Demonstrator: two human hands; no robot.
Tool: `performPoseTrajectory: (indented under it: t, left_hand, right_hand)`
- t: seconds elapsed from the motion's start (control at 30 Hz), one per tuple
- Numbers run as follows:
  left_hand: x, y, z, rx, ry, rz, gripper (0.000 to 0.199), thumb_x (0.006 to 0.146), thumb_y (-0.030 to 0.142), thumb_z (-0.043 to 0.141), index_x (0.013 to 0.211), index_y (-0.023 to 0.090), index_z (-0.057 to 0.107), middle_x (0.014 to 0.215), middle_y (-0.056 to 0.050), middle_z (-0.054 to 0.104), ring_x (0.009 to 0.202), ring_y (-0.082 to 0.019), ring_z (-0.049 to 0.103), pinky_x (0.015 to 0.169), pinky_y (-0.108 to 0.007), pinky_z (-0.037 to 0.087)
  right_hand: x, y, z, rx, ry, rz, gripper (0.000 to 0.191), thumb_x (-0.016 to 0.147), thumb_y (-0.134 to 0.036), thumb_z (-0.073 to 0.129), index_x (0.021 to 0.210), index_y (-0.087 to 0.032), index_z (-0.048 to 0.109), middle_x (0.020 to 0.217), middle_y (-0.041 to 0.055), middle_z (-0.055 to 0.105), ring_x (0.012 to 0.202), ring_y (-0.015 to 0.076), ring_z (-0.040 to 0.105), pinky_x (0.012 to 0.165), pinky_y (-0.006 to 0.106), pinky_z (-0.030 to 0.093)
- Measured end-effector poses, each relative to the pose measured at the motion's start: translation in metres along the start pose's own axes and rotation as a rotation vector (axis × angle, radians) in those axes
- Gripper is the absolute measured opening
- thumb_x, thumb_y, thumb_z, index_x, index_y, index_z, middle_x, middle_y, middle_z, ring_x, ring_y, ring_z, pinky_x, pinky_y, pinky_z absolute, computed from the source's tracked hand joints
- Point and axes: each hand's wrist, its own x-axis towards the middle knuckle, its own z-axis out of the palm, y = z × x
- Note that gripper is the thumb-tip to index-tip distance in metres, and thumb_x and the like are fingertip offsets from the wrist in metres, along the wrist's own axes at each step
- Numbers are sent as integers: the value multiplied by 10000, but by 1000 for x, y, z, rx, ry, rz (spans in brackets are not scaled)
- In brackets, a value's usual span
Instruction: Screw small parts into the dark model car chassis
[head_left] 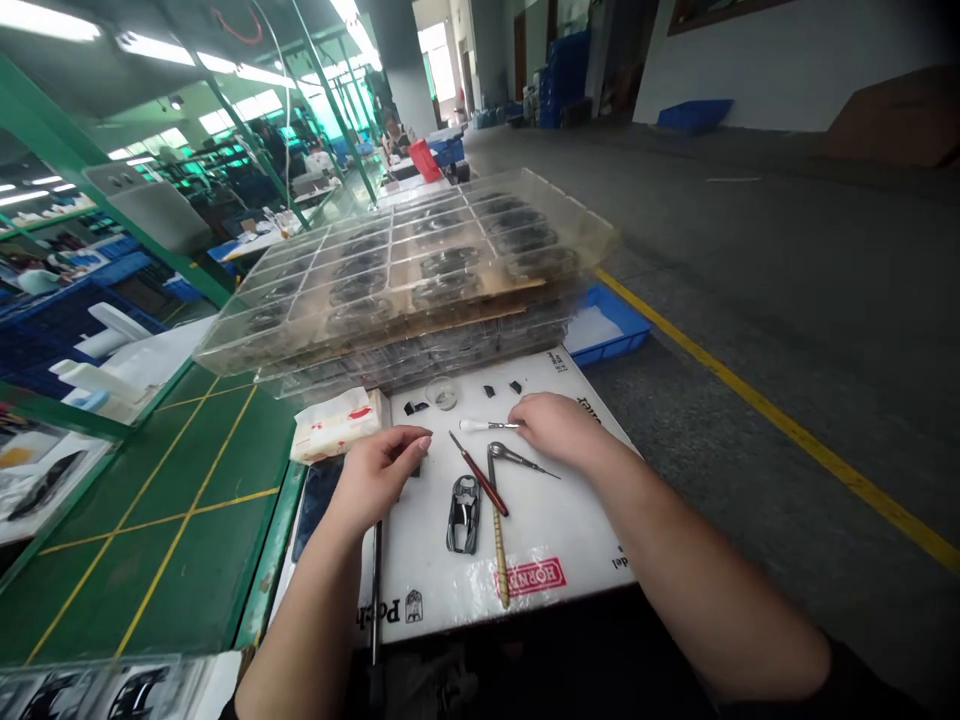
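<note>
The left hand (375,478) hovers over a white board (585,540), fingers pressed together and slightly curled, pinching nothing. Its fingertips are near a red-handled tool (480,478). The right hand (551,430) rests on the board, its fingers over the metal shaft of a white-handled tool (471,426). The fingers hide the tool's end, so I cannot tell whether they pinch it or only touch it.

Also on the board are a metal pick with a wooden handle (497,535), a dark car shell (463,515), small black pieces (489,391) and a clear dish (442,394). A stack of clear trays (405,280) holding dark parts stands at the board's far edge, and a paper packet (337,425) lies at its left corner. A blue crate (607,325) sits on the floor beyond the board's right side. A green bench (180,500) lies to the left, and a person (395,135) sits far off along it.
</note>
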Motion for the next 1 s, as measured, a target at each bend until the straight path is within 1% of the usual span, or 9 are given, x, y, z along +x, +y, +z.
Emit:
performPoseTrajectory:
  t: [0.2, 0.27, 0.37, 0.47, 0.53, 0.6, 0.67, 0.77, 1.0]
  left_hand:
    - [0, -13, 21, -13, -51, 127, 318, 1029, 532, 782, 969, 248, 912, 971, -113, 887, 920, -296, 787, 920, -418, 605]
    - [-1, -16, 21, -26, -147, 165, 279, 1025, 503, 808, 959, 250, 904, 934, -95, 870, 868, -269, 774, 865, -392, 590]
    - [-3, -16, 15, -43, -327, 243, 271, 1050, 498, 834, 1095, 236, 888, 921, -64, 816, 801, -221, 719, 774, -353, 562]
    - [-8, -15, 9, -49, -530, 276, 529, 931, 512, 1006, 1370, 275, 831, 1231, -83, 812, 1006, -249, 769, 895, -372, 625]
    - [-12, -14, 7, -30, -644, 289, 763, 850, 468, 1083, 1523, 328, 753, 1533, -113, 728, 1247, -303, 784, 1070, -422, 643]
    - [-17, -13, 7, 18, -717, 295, 925, 800, 411, 1120, 1613, 363, 680, 1730, -120, 608, 1420, -350, 748, 1194, -464, 618]
    - [-21, -14, 10, 88, -749, 297, 1050, 756, 362, 1142, 1669, 382, 624, 1794, -113, 558, 1477, -380, 728, 1222, -485, 614]
    - [-24, -15, 17, 176, -731, 312, 1123, 725, 292, 1146, 1698, 384, 592, 1769, -107, 594, 1465, -399, 741, 1199, -497, 628]
    - [-25, -13, 25, 233, -669, 322, 907, 767, 231, 1089, 1568, 335, 675, 1693, -102, 661, 1359, -399, 794, 1063, -460, 663]
  right_hand:
    - [-3, 1, 2, -39, 14, -36, 241, 1053, -153, 772, 1213, -240, 930, 1286, 119, 859, 1218, 364, 767, 978, 446, 596]
    - [-4, 1, 3, -44, 13, -43, 254, 1081, -185, 750, 1268, -229, 916, 1316, 124, 843, 1247, 366, 753, 1026, 469, 598]
    - [-6, -3, 2, -55, 1, -46, 257, 1114, -219, 715, 1292, -213, 899, 1320, 120, 831, 1271, 355, 744, 1075, 477, 590]
    - [-10, -13, 1, -19, 35, -76, 234, 1129, -249, 710, 1286, -222, 881, 1300, 99, 828, 1243, 315, 759, 1088, 441, 584]
    - [-14, -22, 0, 39, 48, -123, 176, 1128, -267, 719, 1194, -246, 881, 1212, 77, 832, 1163, 285, 772, 1047, 409, 587]
    - [-18, -32, 1, 94, 0, -194, 153, 1131, -284, 728, 1090, -265, 874, 1118, 56, 826, 1091, 264, 769, 997, 391, 582]
    - [-22, -41, 4, 109, -84, -269, 144, 1128, -302, 753, 1056, -275, 874, 1069, 39, 819, 1057, 255, 754, 976, 398, 564]
    - [-25, -50, 10, -1, -154, -302, 102, 1096, -322, 803, 1062, -280, 890, 1036, 42, 808, 1061, 286, 712, 988, 464, 517]
    - [-31, -63, 21, -184, -141, -231, 136, 1055, -316, 788, 948, -246, 834, 1030, 93, 765, 1077, 341, 662, 968, 535, 481]
